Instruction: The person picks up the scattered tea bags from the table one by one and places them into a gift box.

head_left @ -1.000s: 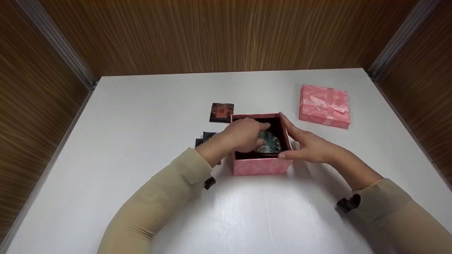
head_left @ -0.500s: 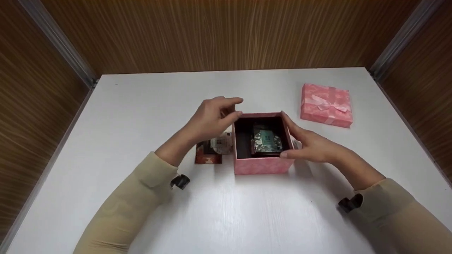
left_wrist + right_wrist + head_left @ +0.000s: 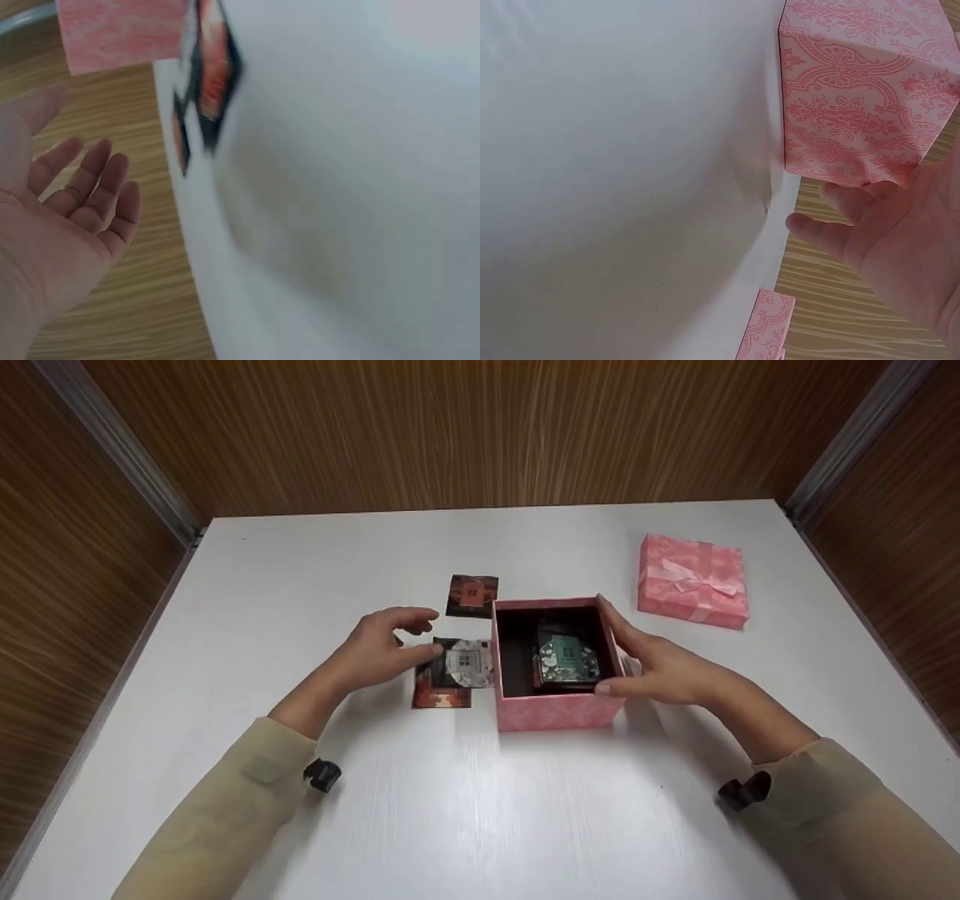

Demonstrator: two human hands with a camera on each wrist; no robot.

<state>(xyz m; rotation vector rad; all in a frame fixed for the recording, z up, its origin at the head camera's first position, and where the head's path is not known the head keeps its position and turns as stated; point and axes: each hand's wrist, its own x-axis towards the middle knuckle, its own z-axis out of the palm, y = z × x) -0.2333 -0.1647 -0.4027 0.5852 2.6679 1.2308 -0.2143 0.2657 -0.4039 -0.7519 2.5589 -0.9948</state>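
White table (image 3: 480, 825) filled most of the head view, with wood-grain walls along the top and both sides of the frame. Open pink box (image 3: 556, 711) stood just right of centre, interior dark, and held a greenish patterned packet (image 3: 566, 658) toward its right half. Pink lid (image 3: 693, 581) with a ribbon bow lay at upper right, well apart from the box.

Right hand (image 3: 660, 667) rested against the box's right wall, thumb over the near right rim, fingers fairly straight along the wall; the right wrist view showed the palm beside the patterned side.

Left hand (image 3: 379, 649) hovered left of centre, fingers loosely spread and relaxed, gripping nothing; fingertips sat just left of a small stack of packets (image 3: 452, 671) lying beside the box's left wall. Contact with the stack could not be determined. The left wrist view showed an open, empty palm.

One dark packet (image 3: 472, 595) with a red motif lay above the stack, near the box's far left corner.
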